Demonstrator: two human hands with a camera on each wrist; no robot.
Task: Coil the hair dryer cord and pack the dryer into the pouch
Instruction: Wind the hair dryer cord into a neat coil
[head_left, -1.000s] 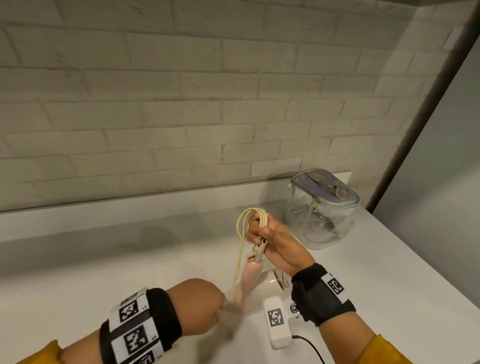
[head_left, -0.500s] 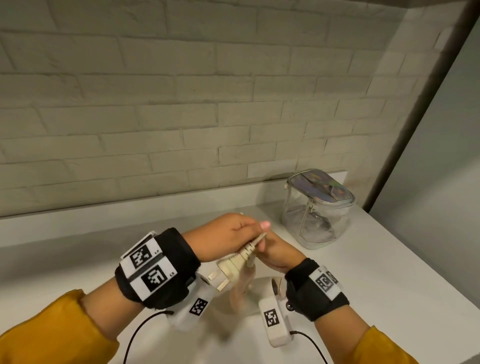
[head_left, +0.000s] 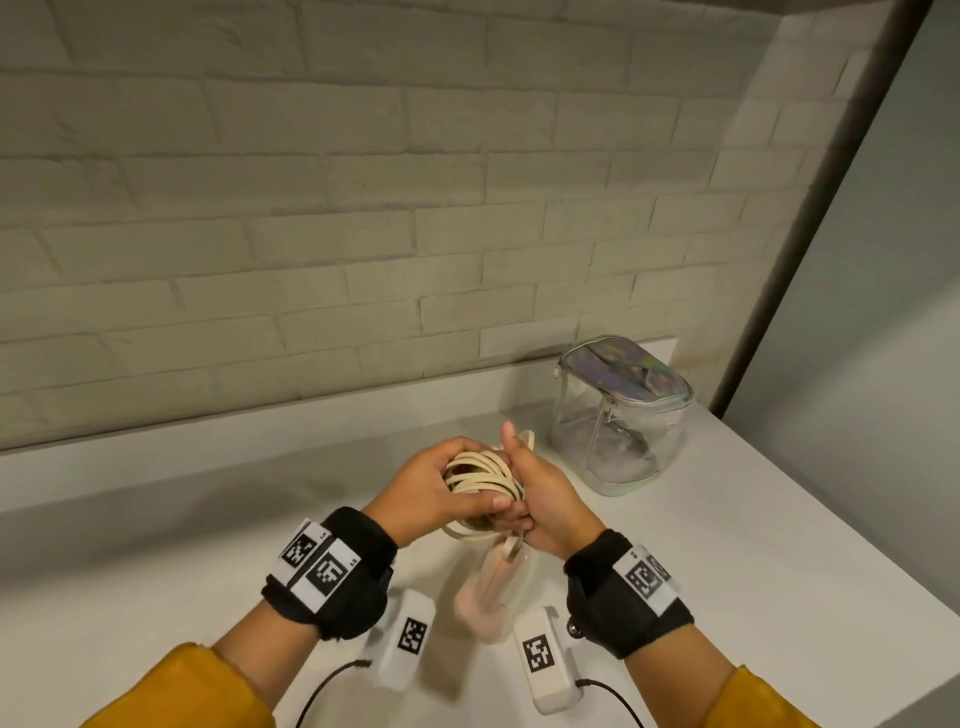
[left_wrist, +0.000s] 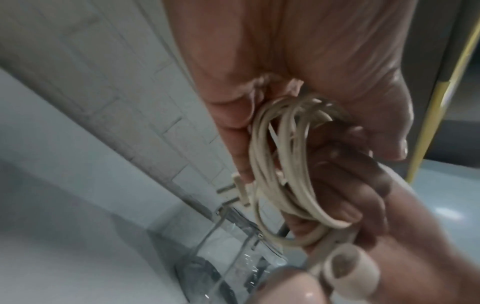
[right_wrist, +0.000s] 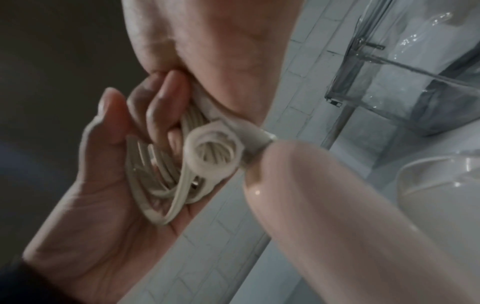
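At the lower centre of the head view, above the pale counter (head_left: 727, 545), both hands meet around the cord (head_left: 480, 475), a cream, smooth, round flex gathered into a bundle of several loose loops. The left hand (head_left: 431, 491) cups the loops from the left side, its fingers curled over them and its thumb laid across the front. The right hand (head_left: 540, 501) grips the same bundle from the right, fingers curled into the loops and thumb pointing up. In the left wrist view the flat-pinned plug (left_wrist: 237, 192) sticks out at the edge of the coil. The hair dryer (head_left: 491, 592) hangs below the hands by its cord, its glossy pale-pink handle blurred, with a cream strain-relief collar where the cord enters. The pouch (head_left: 621, 415), clear-walled with an iridescent silver top, stands on the counter right of centre, apart from the hands.
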